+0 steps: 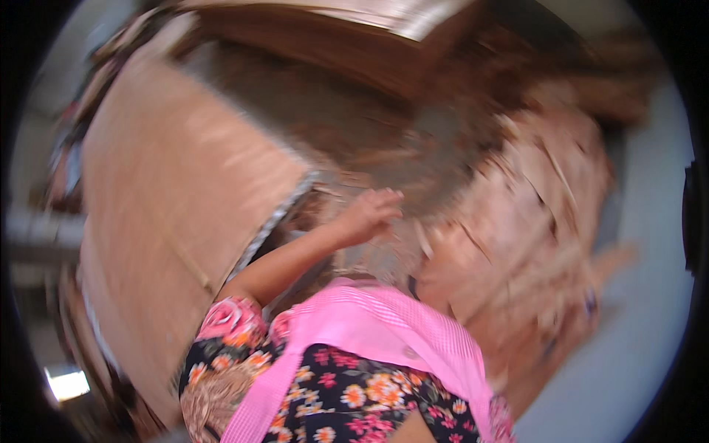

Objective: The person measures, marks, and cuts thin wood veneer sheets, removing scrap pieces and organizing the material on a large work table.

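Observation:
My left hand [372,215] reaches over the littered ground in the middle, its fingers loosely bent and slightly apart, with nothing seen in it. Left of that arm lies a large, smooth stack of wood sheets [183,166] with a pale, layered edge. On the right is a heap of torn, reddish wood veneer sheets [515,221]. A blurred, arm-like brown shape [579,324] stretches over the heap's lower right part; it may be my right arm, but the hand and any hold cannot be made out. A pink checked apron [376,315] covers my floral clothing.
Veneer scraps [437,138] litter the grey floor between the stack and the heap. Another reddish-brown stack [332,44] stands across the top. A thin stick-like piece [191,266] lies on the left stack. A pale blue-grey surface [642,332] runs along the right side. Much is motion-blurred.

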Motion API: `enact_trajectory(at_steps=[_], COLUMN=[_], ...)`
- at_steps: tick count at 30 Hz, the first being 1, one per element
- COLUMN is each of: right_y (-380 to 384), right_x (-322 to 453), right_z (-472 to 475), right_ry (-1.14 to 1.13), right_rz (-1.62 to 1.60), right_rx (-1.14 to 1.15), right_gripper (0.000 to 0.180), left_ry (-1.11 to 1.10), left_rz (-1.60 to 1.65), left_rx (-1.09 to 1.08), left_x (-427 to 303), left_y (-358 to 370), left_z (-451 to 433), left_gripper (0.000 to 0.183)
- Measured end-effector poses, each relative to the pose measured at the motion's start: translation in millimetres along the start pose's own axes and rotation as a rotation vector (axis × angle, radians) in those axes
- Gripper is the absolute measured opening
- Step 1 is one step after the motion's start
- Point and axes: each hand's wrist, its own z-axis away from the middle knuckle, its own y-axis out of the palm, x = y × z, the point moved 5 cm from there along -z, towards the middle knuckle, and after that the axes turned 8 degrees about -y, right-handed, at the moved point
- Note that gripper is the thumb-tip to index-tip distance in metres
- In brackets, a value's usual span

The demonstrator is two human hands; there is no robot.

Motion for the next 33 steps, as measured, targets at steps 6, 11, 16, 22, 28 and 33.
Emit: enact_trajectory(at_steps=[6,11,16,22,28,33], right_y=[140.5,181.4,178.6,148.0,231.7,304.5], right_x=[171.4,127.0,112.4,24.7,-66.3,-134.0], right_z=[77.9,141.6,158.8,98.4,78.2,78.8], right_ry=[-0.207,0.145,0.467,0.616,0.601,0.553], right_rz=[-0.045,-0.148,-0.252,-0.5,-0.176,-0.054], right_rx=[0.488,0.629,0.655,0.366,0.517,0.59], right_gripper=[0.013,0.019,0.027,0.015,0.019,0.025], left_ry=[-0.459,-0.747,-0.629,-0.254,-0.33,-0.481], left_rz=[1.057,1.98,1.954,1.964,1.744,1.657], left_rx=[0.174,0.581,0.504,0.323,0.461,0.335], left_x=[-38.8,-58.3,-48.4,-47.3,-67.7,-34.6], left_y=[62.9,123.4,110.3,5.4,23.7,23.0], left_z=[-97.4,-126.9,-136.8,-184.3,-155.6,-131.8], left_gripper=[0.067,0.056,0.018,0.029,0.033,0.044])
